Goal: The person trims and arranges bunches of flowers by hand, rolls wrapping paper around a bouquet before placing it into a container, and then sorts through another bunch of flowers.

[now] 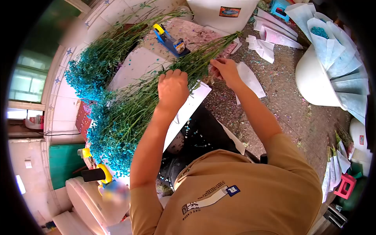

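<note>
A large bunch of blue baby's breath (113,133) lies across the table with its blooms at the lower left. Its long green stems (203,56) run to the upper right. My left hand (172,88) is closed over the middle of the stems, knuckles up. Beside the stem ends, my right hand (225,71) has its thumb and forefinger pinched together. What lies in that pinch is too small to make out. White paper (184,117) shows under the bunch in front of me.
A second blue bunch (88,74) lies further left. Behind the stems stands a blue tape dispenser (172,41). At right, a white bucket (317,80) holds paper-wrapped flowers (337,47). Paper sheets (260,49) and petal scraps litter the floor (282,90). A phone (93,175) sits on a yellow holder.
</note>
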{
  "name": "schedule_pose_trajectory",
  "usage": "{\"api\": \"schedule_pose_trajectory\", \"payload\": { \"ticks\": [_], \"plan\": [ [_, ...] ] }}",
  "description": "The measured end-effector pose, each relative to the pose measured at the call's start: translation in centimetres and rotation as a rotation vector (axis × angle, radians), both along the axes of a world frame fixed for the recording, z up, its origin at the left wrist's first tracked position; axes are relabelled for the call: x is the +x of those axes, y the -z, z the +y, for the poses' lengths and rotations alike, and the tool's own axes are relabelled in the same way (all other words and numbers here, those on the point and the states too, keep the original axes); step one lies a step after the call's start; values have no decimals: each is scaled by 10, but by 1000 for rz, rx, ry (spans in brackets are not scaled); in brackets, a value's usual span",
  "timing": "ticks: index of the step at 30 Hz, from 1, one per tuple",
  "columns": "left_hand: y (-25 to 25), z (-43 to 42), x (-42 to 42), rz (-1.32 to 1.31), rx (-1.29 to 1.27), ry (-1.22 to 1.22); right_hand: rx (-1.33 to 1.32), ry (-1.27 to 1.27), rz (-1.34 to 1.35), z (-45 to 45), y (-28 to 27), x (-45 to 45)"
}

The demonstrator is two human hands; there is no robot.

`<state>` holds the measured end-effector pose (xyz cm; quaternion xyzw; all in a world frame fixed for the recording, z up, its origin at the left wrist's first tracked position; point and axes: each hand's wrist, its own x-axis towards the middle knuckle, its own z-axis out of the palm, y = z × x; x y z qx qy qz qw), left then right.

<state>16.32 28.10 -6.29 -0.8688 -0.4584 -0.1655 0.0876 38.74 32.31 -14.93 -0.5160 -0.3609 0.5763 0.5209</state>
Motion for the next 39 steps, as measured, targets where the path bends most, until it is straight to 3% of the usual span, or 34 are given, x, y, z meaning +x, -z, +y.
{"api": "schedule_pose_trajectory", "payload": {
  "ticks": [5, 7, 9, 11, 12, 13, 14, 17, 18, 21, 23, 25, 26, 30, 32, 34, 35, 36, 37, 38, 39],
  "plan": [
    [-6, 1, 11, 23, 9, -125, -30, -98, 242, 16, 4, -3],
    [-27, -5, 19, 45, 39, -167, 40, 15, 430, 11, -2, -8],
    [-44, -12, 25, -61, 149, -170, 224, 115, 299, 12, -1, -4],
    [-42, -6, 25, 15, 233, -283, 609, 243, -139, 18, 4, -6],
    [-55, -10, 25, -24, -80, -313, 692, 190, -435, 19, -3, -1],
    [-55, -10, 20, -94, -46, -249, 921, 177, -886, 35, 4, 11],
    [-52, -8, 21, -44, -25, -298, 1027, 227, -1170, 62, 34, 19],
    [-75, -36, 25, 69, 95, -135, 940, 98, -1749, 80, 77, 21],
    [-74, -40, 34, 31, 84, -136, 983, 80, -1734, 80, 76, 15],
    [-55, -26, 39, -52, 47, -210, 753, -139, -1211, 81, 70, 5],
    [-54, -14, 18, -7, -372, -235, 681, -228, -1039, 76, 64, 2],
    [-46, -12, 7, 12, -369, -227, 844, 120, -1443, 74, 63, 3],
    [-46, -15, 5, 11, -367, -208, 678, 68, -1567, 83, 61, 5],
    [-39, -19, 0, 29, -370, -170, 529, 128, -1516, 122, 81, 27],
    [-35, -19, -9, 8, -393, -172, 682, 154, -1718, 153, 114, 49],
    [-38, -26, -29, 34, -343, -244, 834, -100, -2116, 150, 99, 50],
    [-51, -33, -44, 80, -371, -267, 809, 5, -1915, 140, 94, 39],
    [-49, -45, -67, 94, -32, -208, 771, 128, -1732, 129, 85, 31],
    [-90, -52, -78, 118, -299, -330, 628, 101, -1730, 126, 75, 26],
    [-117, -64, -97, 94, -208, -382, 780, 232, -1745, 139, 98, 36],
    [-138, -74, -123, 19, -88, -401, 749, 253, -1761, 138, 95, 41]
  ]
}}
